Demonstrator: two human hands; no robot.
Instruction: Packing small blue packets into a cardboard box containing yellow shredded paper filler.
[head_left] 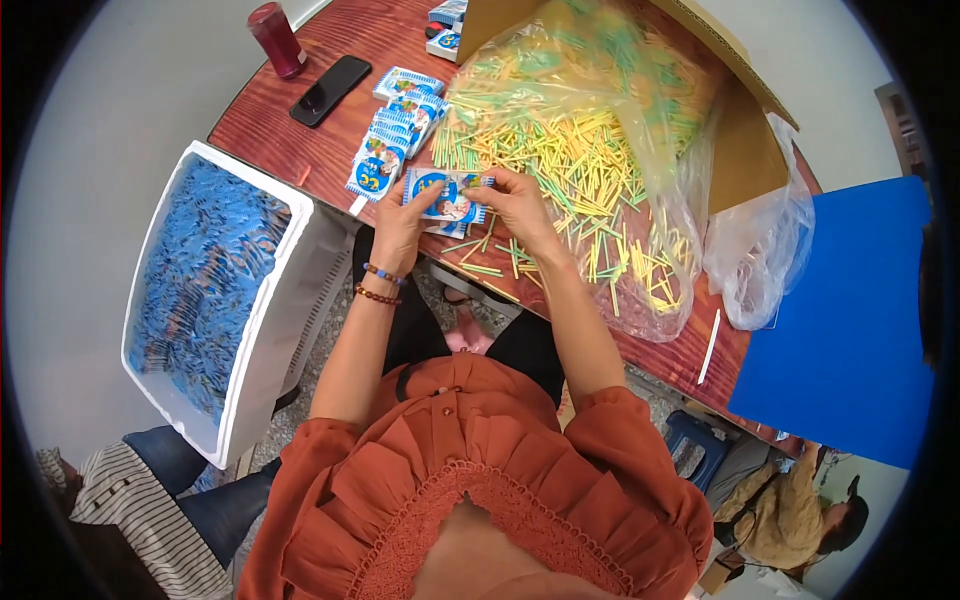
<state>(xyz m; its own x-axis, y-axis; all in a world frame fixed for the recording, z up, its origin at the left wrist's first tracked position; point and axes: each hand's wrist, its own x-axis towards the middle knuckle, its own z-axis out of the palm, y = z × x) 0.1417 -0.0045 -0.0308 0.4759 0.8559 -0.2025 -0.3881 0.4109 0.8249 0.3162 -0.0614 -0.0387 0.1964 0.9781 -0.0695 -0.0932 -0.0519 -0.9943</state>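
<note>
Between my two hands, at the near edge of the table, is a small blue and white printed packet. My left hand is closed on its left end, thumb on top. At its right end my right hand pinches it with thumb and fingers. More flat blue and white packets lie overlapping just beyond my left hand. Past my right hand, a heap of thin yellow and green sticks spills out of a clear plastic bag, with some loose sticks near the table edge.
A white foam box full of blue packets stands at the left. A phone and a red-filled bottle lie beyond it. At the right are a cardboard box, a blue panel and a white stick. Two people are nearby.
</note>
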